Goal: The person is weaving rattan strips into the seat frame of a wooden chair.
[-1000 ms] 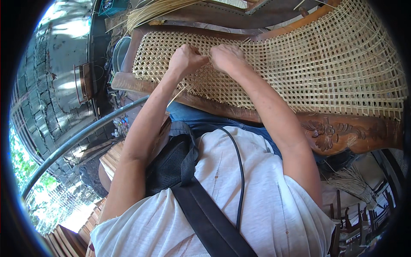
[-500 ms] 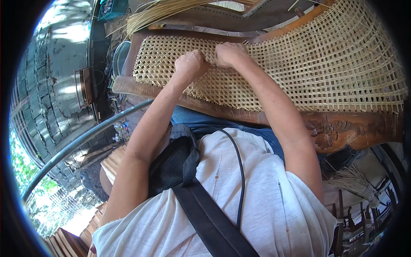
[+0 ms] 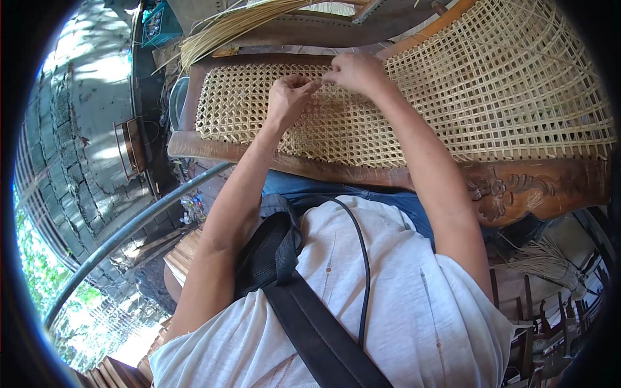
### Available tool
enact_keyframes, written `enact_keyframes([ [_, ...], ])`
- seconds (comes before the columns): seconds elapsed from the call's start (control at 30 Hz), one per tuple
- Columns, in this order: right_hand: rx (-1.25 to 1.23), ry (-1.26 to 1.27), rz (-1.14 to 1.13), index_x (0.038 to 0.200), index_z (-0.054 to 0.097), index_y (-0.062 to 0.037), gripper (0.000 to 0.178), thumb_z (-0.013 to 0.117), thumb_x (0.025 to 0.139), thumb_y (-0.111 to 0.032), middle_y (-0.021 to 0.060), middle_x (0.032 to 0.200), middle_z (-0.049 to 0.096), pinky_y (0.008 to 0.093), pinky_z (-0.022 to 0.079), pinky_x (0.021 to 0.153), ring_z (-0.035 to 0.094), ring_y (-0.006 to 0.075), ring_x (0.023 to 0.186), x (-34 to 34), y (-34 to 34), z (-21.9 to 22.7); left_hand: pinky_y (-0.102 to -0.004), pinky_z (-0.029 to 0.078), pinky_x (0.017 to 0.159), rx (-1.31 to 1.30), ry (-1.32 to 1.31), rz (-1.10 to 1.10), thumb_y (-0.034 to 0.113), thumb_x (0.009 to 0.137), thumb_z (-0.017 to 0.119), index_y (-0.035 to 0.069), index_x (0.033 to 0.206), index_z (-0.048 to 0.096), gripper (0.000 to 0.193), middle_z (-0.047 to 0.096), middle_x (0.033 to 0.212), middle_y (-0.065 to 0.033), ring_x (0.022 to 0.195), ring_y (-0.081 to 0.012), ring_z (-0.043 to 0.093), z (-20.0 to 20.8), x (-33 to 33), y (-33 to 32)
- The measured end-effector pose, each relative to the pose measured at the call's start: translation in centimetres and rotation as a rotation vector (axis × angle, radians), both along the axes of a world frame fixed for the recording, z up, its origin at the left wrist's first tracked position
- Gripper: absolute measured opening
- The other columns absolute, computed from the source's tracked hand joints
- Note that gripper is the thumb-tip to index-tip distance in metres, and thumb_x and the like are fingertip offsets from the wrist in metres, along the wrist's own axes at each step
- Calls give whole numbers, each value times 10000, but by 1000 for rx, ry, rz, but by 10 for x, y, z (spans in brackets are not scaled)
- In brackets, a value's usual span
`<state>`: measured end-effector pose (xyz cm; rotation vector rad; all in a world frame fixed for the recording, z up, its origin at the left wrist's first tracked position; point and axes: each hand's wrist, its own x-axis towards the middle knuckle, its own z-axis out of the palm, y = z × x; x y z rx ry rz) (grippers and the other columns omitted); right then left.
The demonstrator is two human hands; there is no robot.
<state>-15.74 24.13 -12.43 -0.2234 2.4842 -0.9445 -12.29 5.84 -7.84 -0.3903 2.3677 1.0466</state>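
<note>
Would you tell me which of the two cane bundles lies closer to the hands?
The long pale bundle at the top, just beyond the woven panel; the frayed bundle lies at lower right.

Wearing a loose white short-sleeved shirt [image 3: 401, 304], faintly stained, over blue trousers [image 3: 349, 194]. Carrying a wide black strap [image 3: 310, 323] crossing the chest, joined to a black mesh pad [image 3: 262, 255] on the left. Trailing a thin black cable [image 3: 362, 258] down the front.

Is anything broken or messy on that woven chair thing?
Nothing looks broken. The cane panel has even, tidy holes, and its carved wooden frame looks whole. The left hand and right hand pinch a thin strand on it. Only the loose cane bundle behind lies splayed out.
</note>
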Motion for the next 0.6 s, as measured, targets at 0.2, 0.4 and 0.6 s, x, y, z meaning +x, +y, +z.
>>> enact_keyframes([
  [0.2,95,-61,245,954,733,-29,284,521,766,-53,178,1000,727,451,545,888,701,303,978,13,-23,5,-358,569,721,-438,109,-296,264,731,687,6,839,755,288,721,740,-172,702,-261,720,2,-1,-4],
  [0.4,198,-115,257,1026,733,-38,259,549,844,-56,115,1065,729,349,543,903,694,212,1019,3,-26,33,-372,569,708,-404,7,-151,280,719,680,-17,819,749,321,703,719,-206,685,-303,713,8,-3,-3],
  [0.6,159,42,294,976,739,-35,221,560,849,-57,112,980,744,367,563,846,716,220,914,16,-41,6,-384,577,733,-389,-25,-239,277,731,670,4,825,754,301,714,750,-203,705,-306,717,1,-8,-9],
])
